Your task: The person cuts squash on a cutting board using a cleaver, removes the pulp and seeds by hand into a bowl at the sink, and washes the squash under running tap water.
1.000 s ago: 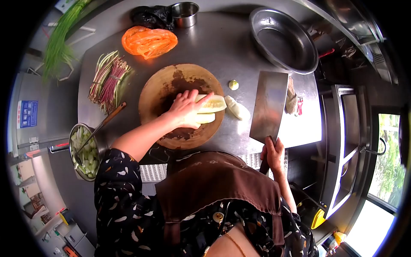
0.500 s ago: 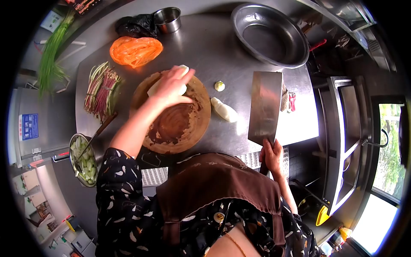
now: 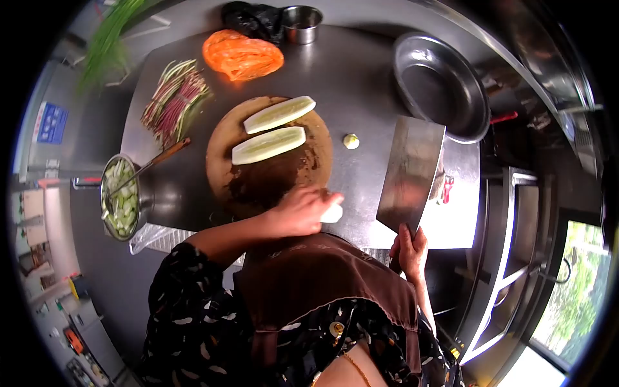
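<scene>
Cleaver [image 3: 412, 174], right hand [image 3: 411, 248] closed around it

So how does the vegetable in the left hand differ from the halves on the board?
The vegetable is held in the left hand; the halves lie cut side up on the chopping board. The vegetable is mostly hidden there; the halves show fully. The vegetable's visible end looks plain; the halves look streaked. Both are pale.
</scene>
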`<state>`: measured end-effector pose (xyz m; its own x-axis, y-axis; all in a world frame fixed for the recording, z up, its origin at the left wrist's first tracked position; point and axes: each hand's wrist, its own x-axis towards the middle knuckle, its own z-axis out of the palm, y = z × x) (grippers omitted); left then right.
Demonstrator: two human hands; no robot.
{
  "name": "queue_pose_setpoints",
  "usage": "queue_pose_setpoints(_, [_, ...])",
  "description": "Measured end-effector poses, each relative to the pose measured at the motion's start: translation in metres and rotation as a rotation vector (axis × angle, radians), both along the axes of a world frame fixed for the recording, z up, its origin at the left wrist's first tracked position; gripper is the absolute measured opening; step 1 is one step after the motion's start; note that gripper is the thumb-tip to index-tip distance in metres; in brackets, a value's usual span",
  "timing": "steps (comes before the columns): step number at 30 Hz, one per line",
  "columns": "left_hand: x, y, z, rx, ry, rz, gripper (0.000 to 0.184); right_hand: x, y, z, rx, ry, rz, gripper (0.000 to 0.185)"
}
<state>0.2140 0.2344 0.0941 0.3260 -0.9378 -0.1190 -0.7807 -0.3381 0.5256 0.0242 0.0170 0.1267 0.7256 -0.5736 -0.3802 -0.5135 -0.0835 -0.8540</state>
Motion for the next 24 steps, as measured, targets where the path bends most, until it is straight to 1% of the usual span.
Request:
queue_pose_setpoints(1, [0.004,0.023,-0.004,0.015,0.094,0.112,0.057,0.006,0.002,0.002,0.004,-0.001,0.026,0.024])
queue_pose_setpoints(3, [0.017,0.069,-0.016,-0.088,-0.022,0.218,0.055,0.02,0.009,0.005,0.005,0.012,0.171,0.023])
queue_pose_setpoints(4, [0.025,0.087,-0.019,-0.058,0.005,0.218,0.054,0.029,0.015,0.009,0.017,0.017,0.225,0.02])
queue_pose_setpoints(5, [0.032,0.104,-0.023,-0.029,0.036,0.22,0.053,0.04,0.023,0.019,-0.036,0.022,0.324,0.019])
queue_pose_setpoints(7, [0.039,0.126,-0.026,-0.002,-0.061,0.214,0.051,0.053,0.033,0.009,-0.136,0.013,0.489,0.018])
queue_pose_setpoints(9, [0.041,0.14,-0.031,-0.075,-0.087,0.256,0.052,0.071,0.046,0.013,-0.396,0.002,0.714,0.014])
queue_pose_setpoints(10, [0.035,0.144,-0.032,-0.154,-0.179,0.326,0.051,0.08,0.055,0.017,-0.524,-0.045,0.813,0.015])
queue_pose_setpoints(11, [0.027,0.148,-0.033,-0.158,-0.178,0.347,0.051,0.088,0.063,0.021,-0.652,-0.093,0.909,0.017])
queue_pose_setpoints(12, [0.019,0.151,-0.036,-0.179,-0.307,0.4,0.048,0.094,0.069,0.024,-0.666,-0.114,0.969,0.019])
queue_pose_setpoints(13, [0.011,0.154,-0.04,-0.197,-0.437,0.454,0.046,0.099,0.074,0.026,-0.671,-0.116,0.991,0.019])
queue_pose_setpoints(14, [0.002,0.157,-0.055,-0.22,-0.406,0.53,0.04,0.103,0.078,0.029,-0.684,-0.119,1.055,0.018])
queue_pose_setpoints(15, [-0.004,0.158,-0.057,-0.218,-0.408,0.555,0.04,0.108,0.083,0.03,-0.696,-0.124,1.118,0.016])
queue_pose_setpoints(17, [-0.011,0.156,-0.064,-0.486,-0.327,0.696,0.038,0.111,0.087,0.029,-0.719,-0.143,1.154,0.016])
queue_pose_setpoints(18, [-0.014,0.154,-0.068,-0.53,-0.36,0.732,0.041,0.113,0.089,0.034,-0.69,-0.116,1.174,0.016])
queue_pose_setpoints(19, [-0.016,0.153,-0.073,-0.53,-0.361,0.749,0.041,0.114,0.092,0.037,-0.662,-0.091,1.194,0.016])
queue_pose_setpoints(21, [-0.019,0.153,-0.078,-0.586,-0.348,0.788,0.042,0.114,0.095,0.039,-0.703,-0.061,1.217,0.015])
queue_pose_setpoints(22, [-0.021,0.154,-0.079,-0.573,-0.337,0.795,0.036,0.113,0.096,0.04,-0.708,-0.027,1.223,0.015])
queue_pose_setpoints(24, [-0.02,0.156,-0.08,-0.588,-0.323,0.799,0.036,0.114,0.102,0.044,-0.703,0.063,1.216,0.014])
